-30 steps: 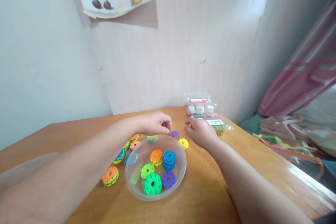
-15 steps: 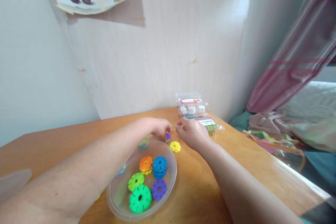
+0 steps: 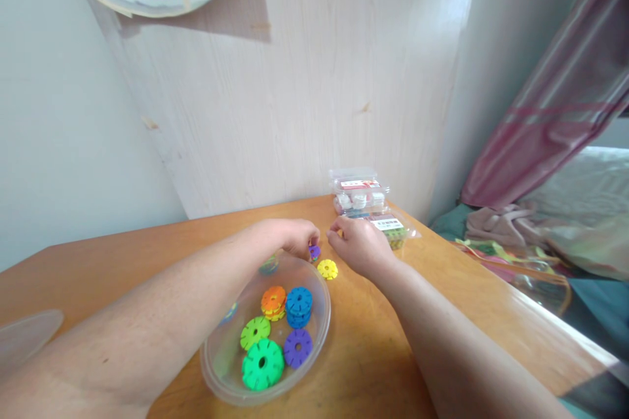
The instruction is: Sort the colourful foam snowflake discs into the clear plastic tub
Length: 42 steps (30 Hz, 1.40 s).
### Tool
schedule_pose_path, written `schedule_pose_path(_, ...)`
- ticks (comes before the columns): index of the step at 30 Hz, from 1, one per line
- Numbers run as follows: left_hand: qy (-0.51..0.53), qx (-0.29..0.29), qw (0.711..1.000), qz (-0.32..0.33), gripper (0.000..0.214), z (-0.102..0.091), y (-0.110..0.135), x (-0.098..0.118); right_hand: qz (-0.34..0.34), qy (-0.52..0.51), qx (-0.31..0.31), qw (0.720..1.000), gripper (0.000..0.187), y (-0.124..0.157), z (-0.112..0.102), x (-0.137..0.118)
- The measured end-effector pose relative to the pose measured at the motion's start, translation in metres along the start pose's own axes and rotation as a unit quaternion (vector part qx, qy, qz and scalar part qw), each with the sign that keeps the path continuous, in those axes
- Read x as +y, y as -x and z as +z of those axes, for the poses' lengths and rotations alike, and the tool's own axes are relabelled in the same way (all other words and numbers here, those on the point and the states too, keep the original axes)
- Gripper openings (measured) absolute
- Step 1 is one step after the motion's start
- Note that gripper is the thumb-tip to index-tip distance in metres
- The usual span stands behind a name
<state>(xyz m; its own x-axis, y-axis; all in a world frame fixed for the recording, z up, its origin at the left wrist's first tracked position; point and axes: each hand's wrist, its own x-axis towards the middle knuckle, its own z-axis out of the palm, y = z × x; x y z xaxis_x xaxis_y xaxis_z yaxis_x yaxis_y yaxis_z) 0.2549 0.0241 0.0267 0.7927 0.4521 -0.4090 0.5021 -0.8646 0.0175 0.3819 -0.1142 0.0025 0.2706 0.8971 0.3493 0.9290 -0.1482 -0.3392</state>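
My left hand [image 3: 301, 239] reaches over the far rim of a clear plastic bowl [image 3: 322, 334]. Its fingers are pinched down at a small purple notched disc [image 3: 315, 252], partly covered by the fingertips. To the right, my right hand [image 3: 358, 243] hovers over the table with curled fingers; whatever they hold, if anything, is hidden. A yellow notched disc [image 3: 327, 269] lies on the table between the hands. Inside the bowl are orange discs [image 3: 273, 301], a blue stack [image 3: 299, 308], a lime disc [image 3: 255, 333], a green stack [image 3: 263, 364] and a purple disc [image 3: 298, 349].
Behind my right hand, clear plastic food boxes [image 3: 361, 193] stand near the table's back right corner. A clear lid [image 3: 29, 334] lies at the left. The wooden table [image 3: 373, 366] meets a pale wall, and cloth and bags [image 3: 521, 229] lie beyond its right edge.
The view has tilted slightly, so things sit a little higher in the picture. Both hands keep nearly the same place and pose.
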Motion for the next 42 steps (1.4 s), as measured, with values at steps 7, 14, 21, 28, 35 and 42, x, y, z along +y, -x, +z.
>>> schedule_pose_path(7, 0.004, 0.069, 0.998, 0.004, 0.040, -0.019, 0.023, 0.000, 0.007, -0.007, -0.004, 1.000, 0.027, 0.000, -0.004, -0.001)
schedule_pose_path(14, 0.075, 0.106, 0.991, 0.040, 0.040, -0.047, 0.102, 0.030, 0.002, -0.020, 0.005, 1.000, 0.027, -0.001, -0.001, 0.001)
schedule_pose_path(21, 0.032, 0.096, 0.991, 0.092, 0.031, -0.031, 0.149, 0.066, 0.003, -0.035, 0.010, 0.999, 0.026, -0.002, 0.001, 0.002)
schedule_pose_path(28, 0.035, 0.040, 0.992, 0.118, 0.025, 0.000, 0.141, 0.073, -0.006, -0.054, 0.011, 0.998, 0.026, -0.002, 0.002, 0.003)
schedule_pose_path(35, 0.003, 0.013, 0.992, 0.126, 0.029, 0.008, 0.134, 0.079, -0.008, -0.066, 0.013, 0.998, 0.025, -0.002, -0.001, 0.002)
schedule_pose_path(42, -0.027, -0.022, 0.995, 0.092, 0.029, 0.008, 0.132, 0.079, -0.017, -0.067, 0.012, 0.998, 0.025, -0.002, -0.002, 0.002)
